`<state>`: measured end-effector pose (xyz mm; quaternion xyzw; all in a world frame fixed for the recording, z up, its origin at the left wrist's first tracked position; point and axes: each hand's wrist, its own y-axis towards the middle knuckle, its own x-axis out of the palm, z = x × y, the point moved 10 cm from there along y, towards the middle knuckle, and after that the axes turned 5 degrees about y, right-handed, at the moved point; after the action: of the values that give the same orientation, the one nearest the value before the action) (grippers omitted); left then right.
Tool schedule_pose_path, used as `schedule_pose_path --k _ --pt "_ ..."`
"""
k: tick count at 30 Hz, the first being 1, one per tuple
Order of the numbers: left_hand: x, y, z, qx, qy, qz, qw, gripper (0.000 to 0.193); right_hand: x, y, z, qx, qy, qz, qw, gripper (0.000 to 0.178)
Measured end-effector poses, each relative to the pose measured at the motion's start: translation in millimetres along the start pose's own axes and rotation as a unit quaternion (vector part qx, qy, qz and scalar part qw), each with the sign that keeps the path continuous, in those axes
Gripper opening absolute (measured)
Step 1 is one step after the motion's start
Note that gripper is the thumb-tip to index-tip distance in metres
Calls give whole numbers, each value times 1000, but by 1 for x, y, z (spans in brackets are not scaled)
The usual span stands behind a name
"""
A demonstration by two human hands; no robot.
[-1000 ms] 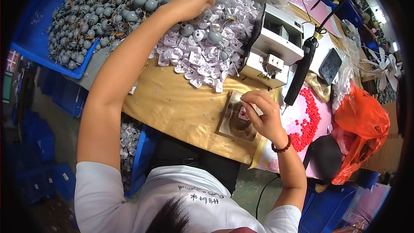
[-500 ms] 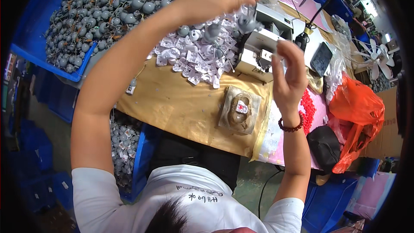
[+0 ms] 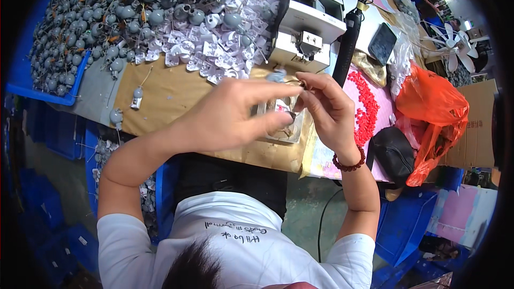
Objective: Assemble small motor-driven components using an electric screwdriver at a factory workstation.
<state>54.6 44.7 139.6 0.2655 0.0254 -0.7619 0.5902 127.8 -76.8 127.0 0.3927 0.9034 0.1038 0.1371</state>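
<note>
My right hand [image 3: 331, 109] is closed in a pinch at thumb and forefinger on a thin dark cord [image 3: 293, 81]. A blurred grey ball-shaped piece [image 3: 277, 75] is beside the cord's left end; whether they are joined I cannot tell. Facing it, my left hand [image 3: 227, 111] has thumb and fingers apart, with nothing visible between them. Below both hands sits a metal fixture block [image 3: 286, 135], partly covered by them. A small white part with red on it [image 3: 281, 108] shows there between the fingers.
Grey ball pieces with cords [image 3: 155, 16] pile up at far left, beside white plastic parts [image 3: 214, 48]. Behind my hands stands a white machine [image 3: 300, 56]. At right are red pieces [image 3: 367, 112], a black pouch [image 3: 393, 152], an orange-red bag [image 3: 431, 107] and a phone [image 3: 383, 43].
My left hand has come down from above the piles to the fixture, near my right hand. The right hand has moved left and lower and now pinches the cord. The whole view has shifted.
</note>
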Motion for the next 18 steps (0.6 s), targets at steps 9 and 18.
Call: schedule_pose_path --k 9,18 --pt "73 -25 -51 -173 -322 -96 926 60 -5 -13 10 117 4 -55 992 20" --pt "78 -48 -90 -159 67 21 985 42 19 -40 61 -106 -385 -93 912 24"
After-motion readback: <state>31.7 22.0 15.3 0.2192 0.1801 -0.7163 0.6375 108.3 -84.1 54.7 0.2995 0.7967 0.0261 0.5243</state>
